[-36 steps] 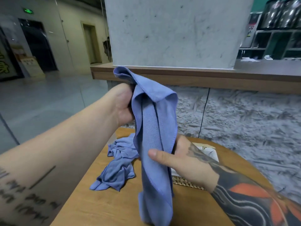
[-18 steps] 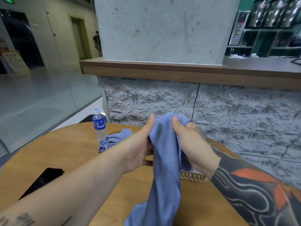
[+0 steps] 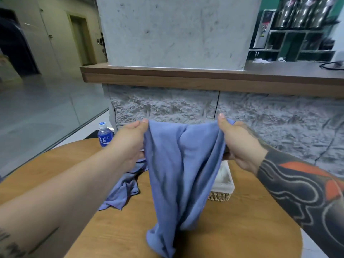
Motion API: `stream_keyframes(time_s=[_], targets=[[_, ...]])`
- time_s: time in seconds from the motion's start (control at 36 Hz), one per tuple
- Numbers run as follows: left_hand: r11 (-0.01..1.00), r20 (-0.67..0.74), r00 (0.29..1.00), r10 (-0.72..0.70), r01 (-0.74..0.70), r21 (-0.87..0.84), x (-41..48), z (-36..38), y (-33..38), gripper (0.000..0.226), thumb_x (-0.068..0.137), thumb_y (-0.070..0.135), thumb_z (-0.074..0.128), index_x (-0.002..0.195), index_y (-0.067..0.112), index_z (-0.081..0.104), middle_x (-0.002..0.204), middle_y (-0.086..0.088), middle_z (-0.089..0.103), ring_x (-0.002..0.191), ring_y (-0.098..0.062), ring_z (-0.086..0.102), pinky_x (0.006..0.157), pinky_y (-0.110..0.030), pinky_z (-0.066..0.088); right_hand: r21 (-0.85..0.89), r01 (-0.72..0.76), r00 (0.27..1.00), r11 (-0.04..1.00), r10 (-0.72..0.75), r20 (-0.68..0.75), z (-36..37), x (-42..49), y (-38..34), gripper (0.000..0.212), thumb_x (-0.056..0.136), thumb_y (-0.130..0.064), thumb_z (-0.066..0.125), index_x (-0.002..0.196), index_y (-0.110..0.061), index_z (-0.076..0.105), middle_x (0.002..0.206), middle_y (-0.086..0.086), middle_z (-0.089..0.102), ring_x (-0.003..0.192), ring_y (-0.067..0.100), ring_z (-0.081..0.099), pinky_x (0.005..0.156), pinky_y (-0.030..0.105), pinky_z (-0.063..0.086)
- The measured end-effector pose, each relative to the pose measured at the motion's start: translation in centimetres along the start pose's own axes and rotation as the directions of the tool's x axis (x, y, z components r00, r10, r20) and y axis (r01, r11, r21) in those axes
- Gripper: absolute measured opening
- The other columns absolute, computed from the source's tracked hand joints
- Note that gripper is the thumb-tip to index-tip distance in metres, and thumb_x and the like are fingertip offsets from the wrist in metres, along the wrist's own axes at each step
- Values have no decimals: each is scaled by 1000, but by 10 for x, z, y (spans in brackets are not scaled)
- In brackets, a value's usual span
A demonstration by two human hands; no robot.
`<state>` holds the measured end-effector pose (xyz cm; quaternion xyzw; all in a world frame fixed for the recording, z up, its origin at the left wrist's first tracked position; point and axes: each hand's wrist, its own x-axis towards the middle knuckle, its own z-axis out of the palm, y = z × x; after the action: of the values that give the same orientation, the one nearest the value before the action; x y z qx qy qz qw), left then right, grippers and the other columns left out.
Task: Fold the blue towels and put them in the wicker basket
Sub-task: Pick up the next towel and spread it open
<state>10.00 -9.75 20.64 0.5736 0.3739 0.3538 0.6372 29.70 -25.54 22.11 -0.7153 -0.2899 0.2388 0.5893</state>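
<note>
A: Why is the blue towel (image 3: 183, 170) held up like that?

B: The left hand (image 3: 130, 141) and right hand (image 3: 236, 144) each have a pinching grip on a top corner, held apart so the cloth hangs open above the bench (image 3: 242, 229), probably to square it for folding.

A: And the rest?

B: A second towel (image 3: 123, 189) lies crumpled on the bench. The wicker basket (image 3: 220, 194) sits just behind the hanging cloth.
</note>
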Motion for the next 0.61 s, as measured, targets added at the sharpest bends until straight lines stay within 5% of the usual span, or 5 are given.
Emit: stream_keyframes(time_s=[0.11,0.22,0.31,0.42,0.61], targets=[[996,-21,1000,-10,8,-91,6,-13,19,41,106,48,49,131,18,64,118,-9,77,105,-32,73,91,-52,58,204,-133,990,970,141,-21,-21,12,-4,64,98,-66,55,123,-9,69,110,15,79,99,34,77,90,51,61],[985,108,993,42,-23,-169,1,-17,39,35,109,42,46,133,26,65,122,-5,76,97,-20,76,86,-41,62,392,-242,961,888,165,220,-35,8,-14,61,99,-57,58,125,-5,73,120,16,78,110,32,76,102,48,56],[982,335,934,125,-67,-179,-3,-23,50,36,107,27,52,141,28,60,137,-7,69,121,-24,68,104,-46,55,369,-145,947,918,19,322,-43,7,-19,40,100,-25,66,137,-10,66,131,14,74,119,29,73,100,48,60],[978,434,879,197,-143,-154,-4,-23,60,51,99,-1,57,145,21,55,139,-13,66,125,-29,66,103,-46,55,205,-6,930,979,-69,360,-50,9,-20,48,96,6,65,141,-13,62,130,13,74,120,32,71,100,49,57],[959,65,965,253,-259,113,13,-24,69,51,90,6,76,138,10,62,120,-15,75,100,-19,75,85,-28,61,-5,132,991,991,-132,-13,-58,26,-23,25,96,-13,74,116,3,71,105,17,76,94,28,73,76,38,61]])
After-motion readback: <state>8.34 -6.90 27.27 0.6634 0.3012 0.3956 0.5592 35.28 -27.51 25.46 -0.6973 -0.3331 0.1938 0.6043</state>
